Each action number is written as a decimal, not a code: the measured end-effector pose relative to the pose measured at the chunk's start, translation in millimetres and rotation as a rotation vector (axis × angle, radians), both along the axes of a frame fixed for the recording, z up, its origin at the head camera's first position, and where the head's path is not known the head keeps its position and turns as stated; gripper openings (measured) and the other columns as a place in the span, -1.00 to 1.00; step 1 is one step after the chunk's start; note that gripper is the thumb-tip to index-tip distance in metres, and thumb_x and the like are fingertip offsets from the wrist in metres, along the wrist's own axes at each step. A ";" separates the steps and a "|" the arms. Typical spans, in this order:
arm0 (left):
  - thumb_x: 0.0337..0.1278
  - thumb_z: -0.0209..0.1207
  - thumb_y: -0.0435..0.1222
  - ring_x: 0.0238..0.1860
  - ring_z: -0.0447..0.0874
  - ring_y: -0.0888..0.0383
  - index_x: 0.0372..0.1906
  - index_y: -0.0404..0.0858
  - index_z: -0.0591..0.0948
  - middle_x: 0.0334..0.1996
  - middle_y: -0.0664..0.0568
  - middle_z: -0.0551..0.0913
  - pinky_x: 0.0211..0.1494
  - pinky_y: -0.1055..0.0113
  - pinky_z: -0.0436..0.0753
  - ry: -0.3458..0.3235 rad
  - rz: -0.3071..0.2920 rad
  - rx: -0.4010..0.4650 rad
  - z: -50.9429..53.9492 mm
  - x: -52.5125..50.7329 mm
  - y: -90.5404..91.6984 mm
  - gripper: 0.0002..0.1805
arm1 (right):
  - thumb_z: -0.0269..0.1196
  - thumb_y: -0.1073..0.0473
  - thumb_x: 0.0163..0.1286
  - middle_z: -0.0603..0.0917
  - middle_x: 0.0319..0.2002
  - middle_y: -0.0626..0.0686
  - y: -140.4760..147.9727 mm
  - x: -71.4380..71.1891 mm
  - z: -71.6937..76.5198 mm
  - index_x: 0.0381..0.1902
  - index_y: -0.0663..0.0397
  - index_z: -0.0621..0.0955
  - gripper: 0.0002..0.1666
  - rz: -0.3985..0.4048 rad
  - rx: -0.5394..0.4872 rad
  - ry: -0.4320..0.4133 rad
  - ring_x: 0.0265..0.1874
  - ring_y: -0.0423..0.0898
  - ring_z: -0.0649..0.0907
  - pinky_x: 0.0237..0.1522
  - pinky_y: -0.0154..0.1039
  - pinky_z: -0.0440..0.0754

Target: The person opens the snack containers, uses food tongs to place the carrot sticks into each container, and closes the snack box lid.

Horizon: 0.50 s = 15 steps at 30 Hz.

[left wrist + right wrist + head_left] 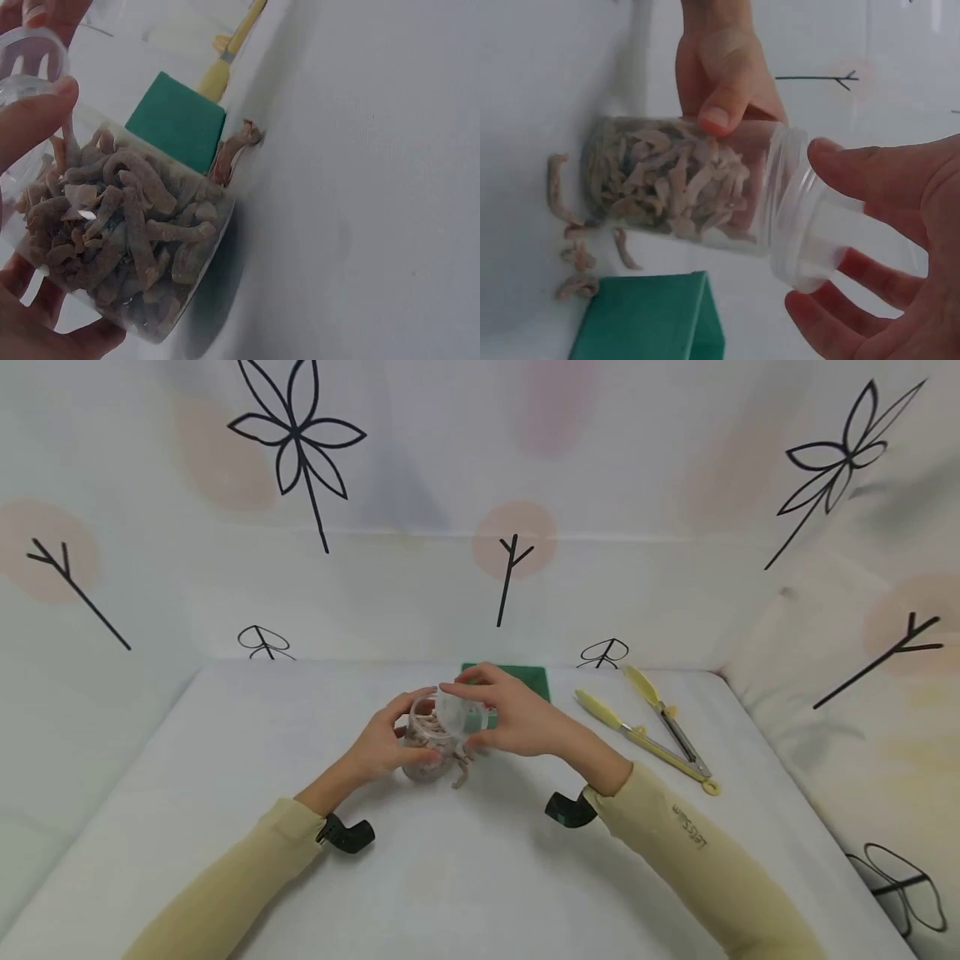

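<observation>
My left hand (378, 743) grips a clear jar (675, 180) around its side, with thumb and fingers on opposite sides. The jar stands on the table, filled well up with brownish, dried strip-like pieces (142, 217). At its mouth, my right hand (517, 714) holds a clear round lid (799, 232) between thumb and fingers. The lid is tilted in the head view and close to the rim; whether it is seated cannot be told. Several loose strips (577, 255) lie on the table beside the jar, near a green box (641, 319).
The green box (536, 677) stands just behind my right hand. To the right lie yellow-tipped metal tongs (656, 739), spread apart. White patterned cloth walls (405, 585) enclose the back and sides of the white table (450, 877).
</observation>
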State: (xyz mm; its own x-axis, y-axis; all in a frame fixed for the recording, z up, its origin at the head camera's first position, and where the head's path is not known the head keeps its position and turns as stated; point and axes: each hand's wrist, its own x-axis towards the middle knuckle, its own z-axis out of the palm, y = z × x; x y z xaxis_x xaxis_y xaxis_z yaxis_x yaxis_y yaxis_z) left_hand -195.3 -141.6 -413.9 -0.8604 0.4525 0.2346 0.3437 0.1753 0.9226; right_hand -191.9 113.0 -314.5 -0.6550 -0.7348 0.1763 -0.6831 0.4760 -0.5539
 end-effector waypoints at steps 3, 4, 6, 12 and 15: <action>-0.05 0.51 -0.34 0.18 0.41 -0.01 0.46 -0.08 0.34 0.16 -0.03 0.43 0.22 -0.16 0.44 0.001 0.010 -0.017 3.1 3.3 7.4 -0.08 | 0.50 0.22 0.18 0.38 0.29 0.11 -2.1 -0.4 2.9 0.43 0.00 0.44 -0.14 0.019 0.043 0.020 0.13 -0.01 0.47 0.04 -0.07 0.55; -0.06 0.51 -0.33 0.15 0.41 -0.02 0.45 -0.08 0.36 0.13 -0.03 0.43 0.20 -0.15 0.45 0.005 0.013 -0.024 3.5 3.7 10.1 -0.10 | 0.49 0.22 0.19 0.39 0.28 0.11 -2.0 -0.6 3.5 0.43 0.00 0.44 -0.15 0.023 0.061 0.030 0.13 -0.01 0.47 0.04 -0.09 0.54; -0.06 0.52 -0.30 0.13 0.42 -0.04 0.42 -0.10 0.40 0.10 -0.02 0.44 0.18 -0.15 0.46 0.017 0.020 -0.042 4.3 4.2 14.7 -0.13 | 0.49 0.22 0.19 0.39 0.26 0.13 -1.6 -1.0 4.9 0.42 0.03 0.45 -0.16 0.031 0.093 0.051 0.13 0.00 0.47 0.06 -0.09 0.54; -0.13 0.57 -0.18 0.13 0.43 0.02 0.38 -0.08 0.45 0.14 0.06 0.45 0.17 -0.13 0.47 0.037 0.057 -0.125 8.0 7.0 18.6 -0.13 | 0.48 0.28 0.19 0.40 0.27 0.14 -4.9 -4.8 5.6 0.43 0.04 0.43 -0.16 0.055 0.160 0.069 0.18 0.03 0.46 0.12 -0.10 0.51; -0.16 0.58 -0.19 0.12 0.43 0.04 0.37 -0.09 0.45 0.14 0.06 0.46 0.13 -0.10 0.50 0.054 0.075 -0.141 9.5 8.4 18.4 -0.12 | 0.47 0.30 0.19 0.40 0.26 0.12 -7.8 -6.6 5.2 0.44 0.00 0.42 -0.14 0.058 0.165 0.051 0.19 0.01 0.46 0.13 -0.12 0.50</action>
